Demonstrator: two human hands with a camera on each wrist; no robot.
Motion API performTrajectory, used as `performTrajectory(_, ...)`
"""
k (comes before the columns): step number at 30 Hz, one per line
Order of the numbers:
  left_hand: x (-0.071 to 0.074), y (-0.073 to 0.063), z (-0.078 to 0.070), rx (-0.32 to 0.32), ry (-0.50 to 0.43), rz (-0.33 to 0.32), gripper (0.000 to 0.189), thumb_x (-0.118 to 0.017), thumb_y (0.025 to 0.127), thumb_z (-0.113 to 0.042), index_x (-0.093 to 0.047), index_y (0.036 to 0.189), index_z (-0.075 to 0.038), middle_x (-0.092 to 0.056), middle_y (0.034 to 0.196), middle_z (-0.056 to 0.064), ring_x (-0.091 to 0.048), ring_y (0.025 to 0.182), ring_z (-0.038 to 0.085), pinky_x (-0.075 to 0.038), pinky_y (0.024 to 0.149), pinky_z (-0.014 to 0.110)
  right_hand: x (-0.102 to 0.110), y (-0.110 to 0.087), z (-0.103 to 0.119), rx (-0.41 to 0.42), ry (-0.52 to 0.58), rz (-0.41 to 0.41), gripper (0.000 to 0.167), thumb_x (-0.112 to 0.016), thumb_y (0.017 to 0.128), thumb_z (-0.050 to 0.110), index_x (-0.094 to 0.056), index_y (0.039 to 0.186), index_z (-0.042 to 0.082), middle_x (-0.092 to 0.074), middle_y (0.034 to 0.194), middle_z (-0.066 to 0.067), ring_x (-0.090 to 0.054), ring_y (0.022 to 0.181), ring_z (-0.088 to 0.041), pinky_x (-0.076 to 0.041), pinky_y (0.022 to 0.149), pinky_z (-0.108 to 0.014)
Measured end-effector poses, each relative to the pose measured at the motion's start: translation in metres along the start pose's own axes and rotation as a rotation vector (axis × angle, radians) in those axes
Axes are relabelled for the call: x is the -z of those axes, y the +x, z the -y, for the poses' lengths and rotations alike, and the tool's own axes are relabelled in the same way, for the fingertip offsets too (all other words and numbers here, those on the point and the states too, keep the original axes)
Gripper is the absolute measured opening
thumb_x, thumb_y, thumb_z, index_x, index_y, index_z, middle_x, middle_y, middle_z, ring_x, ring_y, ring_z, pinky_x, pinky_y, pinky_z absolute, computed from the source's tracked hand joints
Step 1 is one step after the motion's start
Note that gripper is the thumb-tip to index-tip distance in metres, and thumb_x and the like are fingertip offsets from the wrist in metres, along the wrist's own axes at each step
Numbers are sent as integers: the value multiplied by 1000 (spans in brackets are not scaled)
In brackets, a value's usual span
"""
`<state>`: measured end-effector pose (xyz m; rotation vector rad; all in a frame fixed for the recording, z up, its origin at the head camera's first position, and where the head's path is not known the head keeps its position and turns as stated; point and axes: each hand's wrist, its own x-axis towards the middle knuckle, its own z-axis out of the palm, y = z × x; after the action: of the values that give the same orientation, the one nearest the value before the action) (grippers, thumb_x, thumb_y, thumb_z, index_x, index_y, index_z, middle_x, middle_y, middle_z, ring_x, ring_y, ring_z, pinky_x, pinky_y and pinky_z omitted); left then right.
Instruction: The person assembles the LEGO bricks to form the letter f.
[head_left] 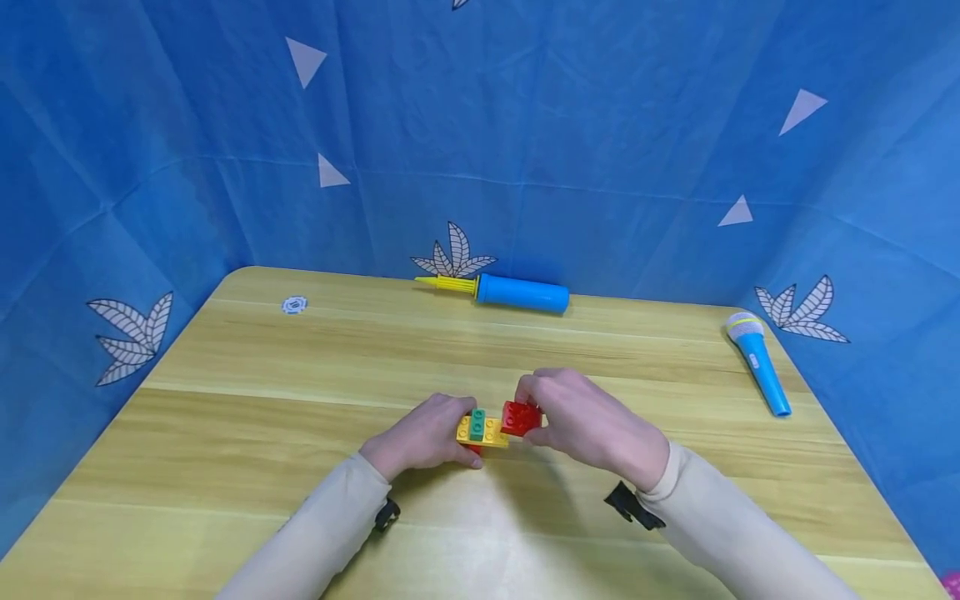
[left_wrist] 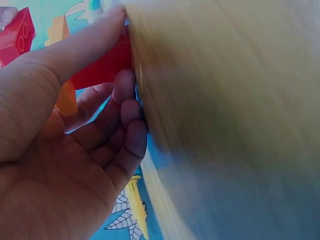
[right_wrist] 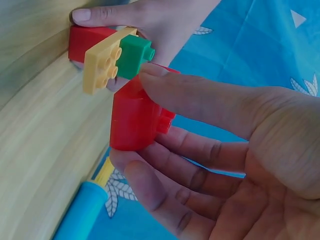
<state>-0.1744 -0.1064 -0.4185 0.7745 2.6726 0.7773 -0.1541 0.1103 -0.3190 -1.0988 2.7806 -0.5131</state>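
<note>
My left hand (head_left: 431, 435) grips a small stack of building bricks low over the table. At its base is a red brick (left_wrist: 104, 66), held between thumb and fingers. Across that lies a flat yellow brick (right_wrist: 95, 65), its studs facing up, and a narrow green brick (right_wrist: 131, 56) sits on part of it. My right hand (head_left: 588, 417) pinches a second red brick (right_wrist: 136, 117) between thumb and fingertips, just right of the yellow brick and above its bare end in the head view. This red brick has a rounded side and studs on top.
A blue and yellow hand pump (head_left: 522, 293) lies along the table's back edge. At the right edge is a blue toy microphone (head_left: 763, 371). A round white and blue chip (head_left: 294, 305) lies at the back left. A blue patterned cloth (head_left: 615, 125) hangs around the wooden table (head_left: 247, 417).
</note>
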Motion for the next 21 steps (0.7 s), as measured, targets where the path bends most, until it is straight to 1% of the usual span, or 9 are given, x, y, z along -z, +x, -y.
performTrajectory(3, 0, 0, 0, -8, -7, 4, 43, -89, 74, -31, -56, 95, -13, -54, 76, -7, -50, 72, 14, -44, 65, 29, -2, 6, 2, 19, 6, 9, 27, -87, 73, 5, -67, 92, 4, -63, 83, 1, -61, 74, -15, -51, 66, -21)
performTrajectory(7, 1, 0, 1, -23, -27, 4, 41, -89, 74, -29, -56, 93, -15, -55, 76, -8, -50, 70, 13, -45, 63, 28, -2, 12, 5, 1, -4, 25, 28, -88, 73, 5, -66, 91, 5, -64, 83, 1, -60, 73, -13, -50, 65, -21)
performTrajectory(11, 2, 0, 2, -25, -40, 4, 40, -89, 74, -29, -58, 96, -16, -56, 78, -10, -52, 73, 13, -45, 67, 28, -2, 16, 8, -13, -15, 31, 30, -88, 73, 5, -66, 93, 4, -64, 83, 0, -58, 72, -11, -51, 65, -21)
performTrajectory(17, 2, 0, 3, -28, -63, 16, 41, -89, 75, -29, -61, 101, -16, -59, 83, -12, -54, 77, 12, -46, 73, 28, -6, 21, 12, -9, -15, 32, 31, -89, 72, 6, -67, 95, 4, -66, 85, -1, -61, 75, -14, -51, 67, -22)
performTrajectory(21, 2, -1, 3, -35, -86, 18, 41, -88, 75, -28, -62, 104, -16, -61, 87, -13, -55, 79, 11, -46, 75, 28, -7, 23, 14, -11, -9, 35, 30, -88, 73, 6, -67, 95, 5, -65, 85, 0, -59, 74, -12, -51, 67, -22)
